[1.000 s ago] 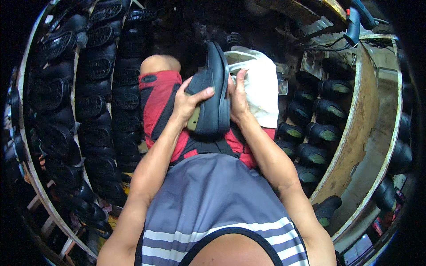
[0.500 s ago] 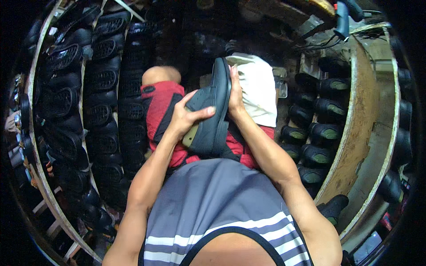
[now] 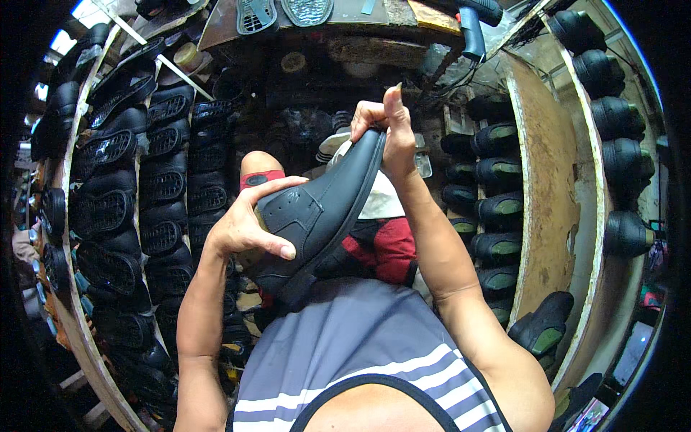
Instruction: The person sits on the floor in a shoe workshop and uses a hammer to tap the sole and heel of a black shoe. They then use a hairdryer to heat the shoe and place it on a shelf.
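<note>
Shoe, black, is held in the head view between the left hand, wrapped round its lacing side, and the right hand, curled on the toe with thumb up. Probably fairly light, stiff-soled but softer up top, so best gripped near the sole.

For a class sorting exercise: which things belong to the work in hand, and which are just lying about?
Work in hand:
black shoe with eyelets
left hand, gripping its upper
right hand, at its toe

Apparently lying about:
black footwear racked left
black shoes racked right
blue-grey pistol-shaped tool
</note>
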